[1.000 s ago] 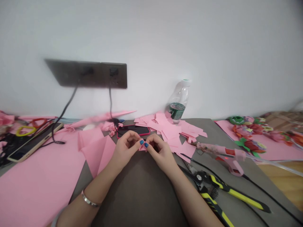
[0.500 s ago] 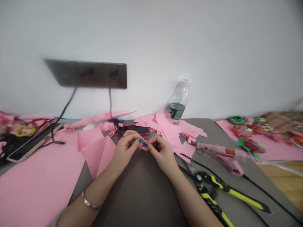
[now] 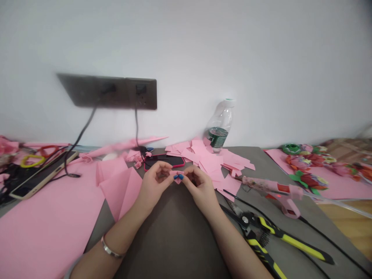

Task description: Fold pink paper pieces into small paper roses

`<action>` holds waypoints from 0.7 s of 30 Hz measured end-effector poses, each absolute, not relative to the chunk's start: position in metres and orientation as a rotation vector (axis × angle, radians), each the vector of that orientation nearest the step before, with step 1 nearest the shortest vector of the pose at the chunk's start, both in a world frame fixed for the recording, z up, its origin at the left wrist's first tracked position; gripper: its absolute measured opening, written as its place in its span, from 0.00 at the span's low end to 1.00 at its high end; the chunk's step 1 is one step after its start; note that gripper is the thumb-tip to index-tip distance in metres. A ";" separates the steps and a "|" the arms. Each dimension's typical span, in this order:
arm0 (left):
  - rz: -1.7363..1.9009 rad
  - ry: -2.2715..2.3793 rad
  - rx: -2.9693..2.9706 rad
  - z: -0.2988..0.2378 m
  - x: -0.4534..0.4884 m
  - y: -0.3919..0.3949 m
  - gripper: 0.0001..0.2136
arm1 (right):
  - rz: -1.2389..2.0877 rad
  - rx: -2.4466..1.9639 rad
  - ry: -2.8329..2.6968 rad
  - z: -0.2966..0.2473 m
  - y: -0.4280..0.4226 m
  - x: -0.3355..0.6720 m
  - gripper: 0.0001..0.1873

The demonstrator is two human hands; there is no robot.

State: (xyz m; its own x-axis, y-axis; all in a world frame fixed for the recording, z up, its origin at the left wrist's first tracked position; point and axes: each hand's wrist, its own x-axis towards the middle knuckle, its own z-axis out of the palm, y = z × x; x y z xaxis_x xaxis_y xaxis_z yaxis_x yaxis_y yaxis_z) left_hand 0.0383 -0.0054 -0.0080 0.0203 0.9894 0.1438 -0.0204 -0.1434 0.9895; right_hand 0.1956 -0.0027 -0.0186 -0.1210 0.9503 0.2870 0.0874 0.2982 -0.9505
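Observation:
A small folded piece of pink paper (image 3: 178,180) is pinched between my two hands above the grey table. My left hand (image 3: 157,178) grips its left side, with the thumb pressed against the paper. From the other side, my right hand (image 3: 198,181) pinches it too, and the two blue-nailed thumb tips nearly touch. My fingers hide part of the paper's outer edges. Just behind my hands lies a phone with a red-pink edge (image 3: 167,159). Loose pink paper pieces (image 3: 207,161) are heaped behind my right hand.
A plastic bottle (image 3: 219,130) stands by the wall. To the right lie a pink glue gun (image 3: 276,190), yellow-black pliers (image 3: 261,228) and paper flowers (image 3: 308,164). Large pink sheets (image 3: 52,217), another phone (image 3: 40,176) and cables are on the left. A socket panel (image 3: 116,93) is on the wall.
My thumbs have come closer together over the pink paper, which now looks flatter and wider between them. Both hands keep their grip. The surrounding things stay in place.

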 end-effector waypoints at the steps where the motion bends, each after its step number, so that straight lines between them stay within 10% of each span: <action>1: 1.316 1.099 1.295 -0.008 0.038 -0.005 0.10 | 1.017 -1.007 -1.490 -0.019 -0.003 0.195 0.08; 21: 1.342 1.055 1.293 -0.006 0.034 -0.003 0.09 | 1.185 -0.941 -1.508 -0.014 -0.002 0.196 0.13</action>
